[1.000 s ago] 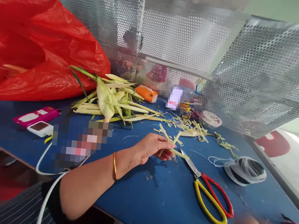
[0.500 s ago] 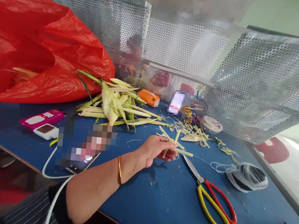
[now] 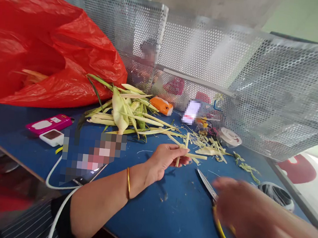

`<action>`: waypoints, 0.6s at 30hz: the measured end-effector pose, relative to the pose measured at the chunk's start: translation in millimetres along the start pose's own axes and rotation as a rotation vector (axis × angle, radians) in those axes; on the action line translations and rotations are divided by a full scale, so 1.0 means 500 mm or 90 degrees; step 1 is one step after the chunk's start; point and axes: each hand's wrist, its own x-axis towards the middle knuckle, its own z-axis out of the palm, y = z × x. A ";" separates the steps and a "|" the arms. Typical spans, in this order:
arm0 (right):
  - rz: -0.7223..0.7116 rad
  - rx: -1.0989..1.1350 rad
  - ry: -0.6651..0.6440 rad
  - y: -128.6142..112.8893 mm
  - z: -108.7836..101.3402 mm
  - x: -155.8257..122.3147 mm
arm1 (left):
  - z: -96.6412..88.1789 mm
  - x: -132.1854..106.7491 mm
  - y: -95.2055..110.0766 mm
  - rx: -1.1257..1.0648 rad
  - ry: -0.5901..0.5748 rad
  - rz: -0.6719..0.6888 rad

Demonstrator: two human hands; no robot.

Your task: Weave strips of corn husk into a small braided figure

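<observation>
My left hand (image 3: 166,158) is closed around several pale corn husk strips (image 3: 199,157), which cross one another and stick out past its fingertips. My right hand (image 3: 242,207) is smeared by motion, and its fingers cannot be made out. It covers part of a pair of scissors (image 3: 206,183) with a yellow handle, lying on the blue table (image 3: 165,225). Whether it touches them cannot be told. Beyond it sits a spool of white thread (image 3: 277,196), partly hidden by that hand.
Corn husks (image 3: 120,111) are heaped beside a large red plastic bag (image 3: 95,51). Husk scraps (image 3: 208,150) and a tape roll (image 3: 229,137) lie farther back. A phone (image 3: 86,177), a white cable (image 3: 58,214) and a magenta box (image 3: 52,124) are at left. A perforated metal screen (image 3: 194,51) borders the table.
My right hand has come in from the right, over the scissors and in front of the thread spool. My left hand still grips the strips, now turned slightly. The view has shifted a little.
</observation>
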 end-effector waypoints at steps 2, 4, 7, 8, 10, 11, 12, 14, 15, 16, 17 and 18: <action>0.100 -0.081 -0.044 0.009 0.052 0.073 | 0.000 0.001 0.000 -0.017 0.023 0.029; 0.167 -0.090 -0.059 0.028 0.101 0.118 | 0.002 0.002 -0.002 -0.026 0.035 0.052; 0.250 -0.015 -0.037 0.054 0.149 0.131 | 0.006 0.001 -0.010 -0.022 0.022 0.055; 0.260 0.008 -0.022 0.058 0.157 0.126 | 0.008 0.001 -0.014 -0.019 0.013 0.048; 0.264 0.044 0.011 0.060 0.165 0.116 | 0.010 0.000 -0.019 -0.009 -0.003 0.035; 0.264 0.059 0.024 0.058 0.166 0.112 | 0.011 0.000 -0.020 -0.006 -0.008 0.033; 0.264 0.072 0.032 0.055 0.166 0.110 | 0.011 -0.001 -0.021 -0.004 -0.008 0.034; 0.263 0.097 0.031 0.049 0.166 0.109 | 0.011 -0.001 -0.020 -0.005 -0.001 0.041; 0.258 0.105 0.022 0.046 0.167 0.109 | 0.010 -0.001 -0.018 -0.007 0.004 0.042; 0.250 0.108 0.013 0.044 0.168 0.109 | 0.010 -0.001 -0.016 -0.009 0.008 0.040; 0.239 0.106 0.003 0.042 0.169 0.107 | 0.009 -0.001 -0.014 -0.011 0.014 0.035; 0.227 0.100 -0.008 0.041 0.171 0.104 | 0.009 -0.001 -0.012 -0.018 0.021 0.029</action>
